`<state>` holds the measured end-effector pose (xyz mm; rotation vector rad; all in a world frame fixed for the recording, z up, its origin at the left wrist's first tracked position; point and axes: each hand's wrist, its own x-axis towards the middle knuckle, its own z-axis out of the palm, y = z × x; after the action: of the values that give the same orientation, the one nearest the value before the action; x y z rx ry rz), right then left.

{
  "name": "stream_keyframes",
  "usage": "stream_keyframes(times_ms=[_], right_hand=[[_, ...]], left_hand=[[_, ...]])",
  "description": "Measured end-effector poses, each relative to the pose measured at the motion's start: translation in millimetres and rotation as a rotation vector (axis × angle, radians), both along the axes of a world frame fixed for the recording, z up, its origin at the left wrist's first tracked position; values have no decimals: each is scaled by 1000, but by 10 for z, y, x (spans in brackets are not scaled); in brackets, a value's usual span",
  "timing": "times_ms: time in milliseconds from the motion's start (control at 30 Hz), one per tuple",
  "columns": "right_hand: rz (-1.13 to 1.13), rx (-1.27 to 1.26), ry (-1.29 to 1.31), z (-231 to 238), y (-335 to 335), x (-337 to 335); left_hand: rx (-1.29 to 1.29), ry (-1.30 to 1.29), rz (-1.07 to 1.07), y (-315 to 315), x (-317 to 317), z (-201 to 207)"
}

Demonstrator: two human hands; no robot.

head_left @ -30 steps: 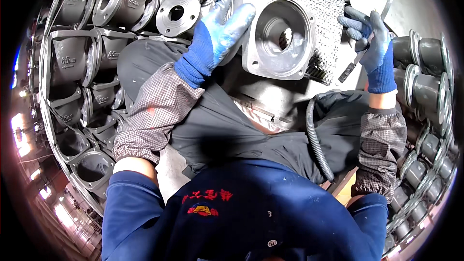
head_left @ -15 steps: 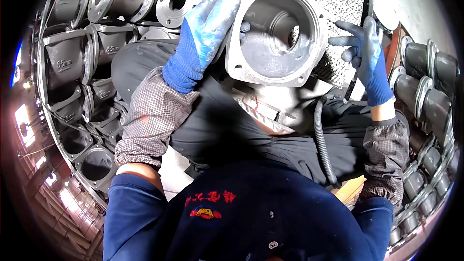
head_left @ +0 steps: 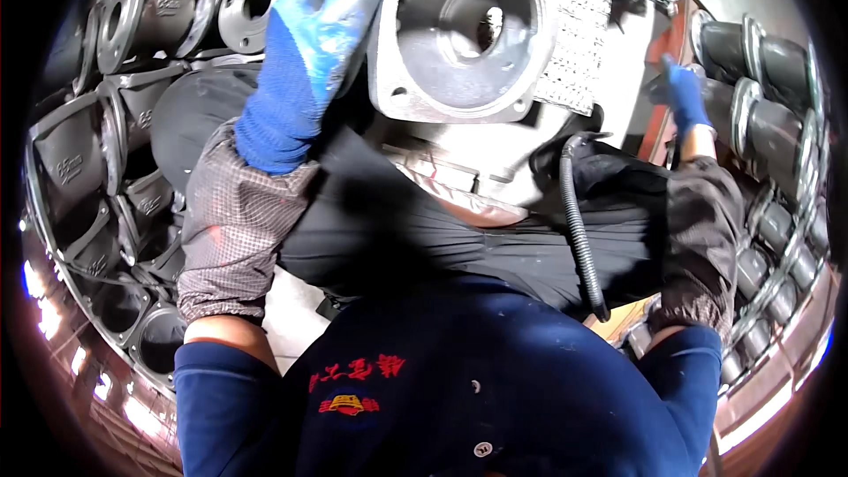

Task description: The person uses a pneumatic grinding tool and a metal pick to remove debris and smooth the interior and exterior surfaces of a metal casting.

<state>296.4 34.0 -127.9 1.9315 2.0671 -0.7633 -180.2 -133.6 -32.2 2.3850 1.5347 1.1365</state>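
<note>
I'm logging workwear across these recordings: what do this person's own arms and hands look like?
The left hand wears a blue glove with a knit cuff and a paler coating showing whitish patches. The right hand is also blue-gloved, though blurred. Greyish-brown sleeve covers, the left visibly checked, gather at their ends; short navy sleeves show above.

Two blue gloves [head_left: 305, 62], one large housing [head_left: 424, 49], one ribbed hose [head_left: 578, 221], two sleeve covers [head_left: 231, 230], over ten gray castings [head_left: 69, 152]
</note>
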Motion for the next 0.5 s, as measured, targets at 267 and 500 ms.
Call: stream_keyframes(times_ms=[267,500], right_hand=[[-43,-375,-406,-1023,-1038,-165],[-47,-450,-404,-979,-1274,-385]], left_hand=[[115,184,69,108,70,-10],[135,215,116,216,-36,-115]])
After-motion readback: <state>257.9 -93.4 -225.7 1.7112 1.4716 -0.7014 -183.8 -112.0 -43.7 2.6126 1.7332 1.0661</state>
